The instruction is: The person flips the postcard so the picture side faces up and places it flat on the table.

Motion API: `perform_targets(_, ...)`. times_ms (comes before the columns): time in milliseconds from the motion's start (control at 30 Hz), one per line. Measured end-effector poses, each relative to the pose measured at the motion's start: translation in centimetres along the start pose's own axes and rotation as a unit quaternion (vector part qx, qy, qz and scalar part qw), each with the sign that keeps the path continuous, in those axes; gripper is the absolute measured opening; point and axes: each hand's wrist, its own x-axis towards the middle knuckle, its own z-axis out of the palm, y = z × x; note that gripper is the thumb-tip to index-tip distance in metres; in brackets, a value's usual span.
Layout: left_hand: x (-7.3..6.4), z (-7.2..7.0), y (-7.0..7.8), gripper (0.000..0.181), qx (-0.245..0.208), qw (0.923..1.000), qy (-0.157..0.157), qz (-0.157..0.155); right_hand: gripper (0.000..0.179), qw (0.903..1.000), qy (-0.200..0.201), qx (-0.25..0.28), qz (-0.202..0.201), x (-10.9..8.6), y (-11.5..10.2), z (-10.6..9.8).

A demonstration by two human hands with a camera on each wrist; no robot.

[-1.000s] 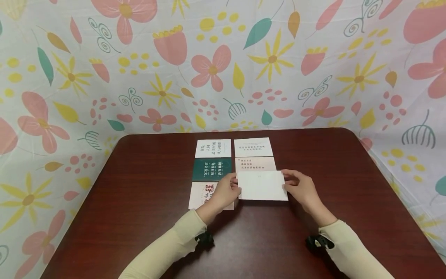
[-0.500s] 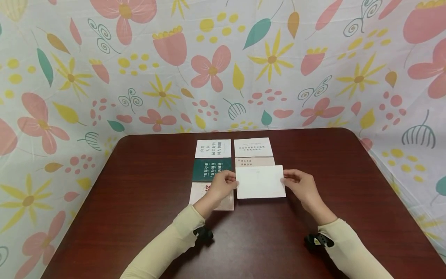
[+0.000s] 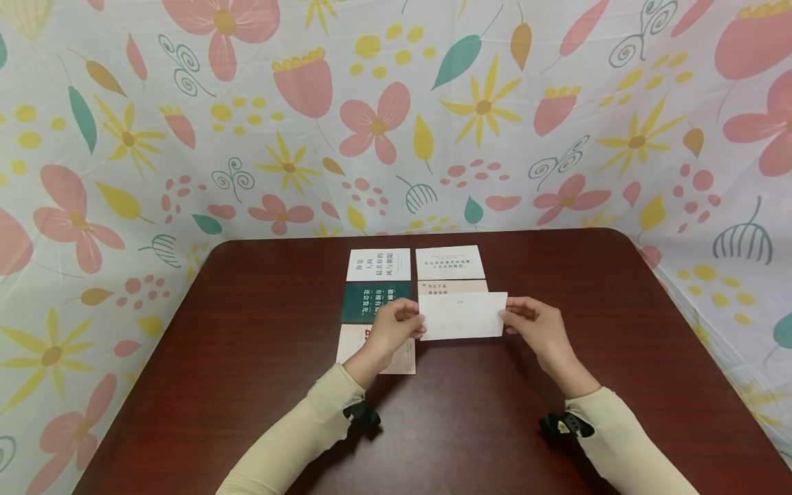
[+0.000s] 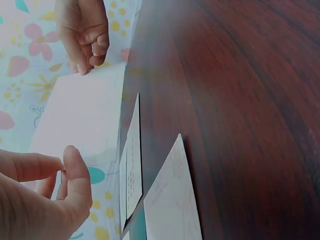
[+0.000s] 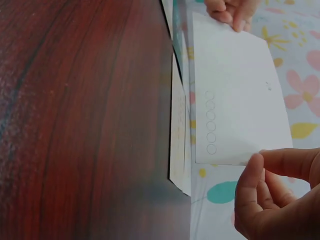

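A white card (image 3: 463,315) is held by its two short edges above the dark wooden table (image 3: 557,426), tilted up off the surface. Its left edge is pinched between thumb and fingers of the left hand (image 3: 396,326), its right edge by the right hand (image 3: 533,323) in the same way. In the right wrist view a column of six small printed circles is seen on the card's face; the faint mark near its middle cannot be read. Behind the held card, a pink card (image 3: 452,287) with dark characters is partly covered. Beyond it lie a white card with two lines of text (image 3: 449,262), a white card with vertical characters (image 3: 378,265), a green card with white characters (image 3: 368,300) and a red-lettered card (image 3: 365,342) under the left wrist. The writing is too small to be read.
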Motion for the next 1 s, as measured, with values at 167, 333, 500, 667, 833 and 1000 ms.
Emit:
perform_targets(167,0.2,-0.1,-0.1,0.018,-0.018,0.9998,0.001,0.01,0.036,0.9994,-0.018,0.027,-0.011,0.1,0.1,-0.1)
perform_targets(333,0.5,-0.3,-0.1,0.019,-0.035,0.999,-0.004,0.028,0.032,0.9971,-0.045,0.054,-0.029,0.2,0.3,-0.2)
perform_targets(500,0.1,-0.4,0.6,0.021,-0.013,0.9996,-0.005,0.026,0.036,0.9968,-0.048,0.06,-0.02,0.3,0.4,-0.2)
perform_targets(667,-0.1,-0.6,0.8,0.023,0.029,0.9991,-0.009,0.03,0.038,0.9989,-0.037,0.023,-0.015,0.1,0.4,-0.2)
perform_targets(833,0.3,-0.7,-0.1,0.029,0.069,0.9972,0.01,0.03,0.037,0.9993,-0.034,-0.013,-0.013,0.0,0.3,0.0)
perform_targets(1000,0.4,-0.5,-0.5,0.034,0.08,0.9957,0.026,0.039,0.035,0.999,-0.03,-0.029,-0.013,0.1,0.3,0.1)
